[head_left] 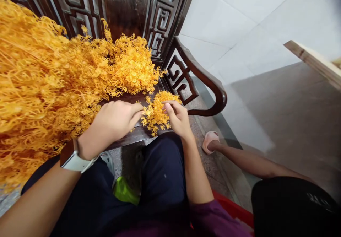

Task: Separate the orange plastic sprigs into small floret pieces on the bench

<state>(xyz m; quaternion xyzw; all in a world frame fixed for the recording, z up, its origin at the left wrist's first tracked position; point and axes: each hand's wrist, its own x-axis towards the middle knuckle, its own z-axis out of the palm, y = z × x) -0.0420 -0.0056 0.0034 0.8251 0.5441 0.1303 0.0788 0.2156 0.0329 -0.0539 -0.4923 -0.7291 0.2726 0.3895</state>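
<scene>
A small pile of curly orange-yellow plastic flower pieces (157, 118) lies on the dark wooden bench seat (121, 141), between my two hands. My left hand (113, 118), with a pale-strapped watch (76, 162) on its wrist, reaches in from the left. Its thumb and forefinger are pinched on a yellow plastic flower piece (146, 112) at the pile's left side. Over the pile's right side is my right hand (179, 118), fingers curled and the thumb and forefinger tips close together. Whatever lies between those tips is too small to make out.
A large heap of the same yellow flowers (61, 77) covers the bench's left side. The carved backrest (128, 9) and curved armrest (210, 84) border the seat. At right are another person's leg (247, 160) and pink slipper (210, 141), plus a wooden board edge (311, 63).
</scene>
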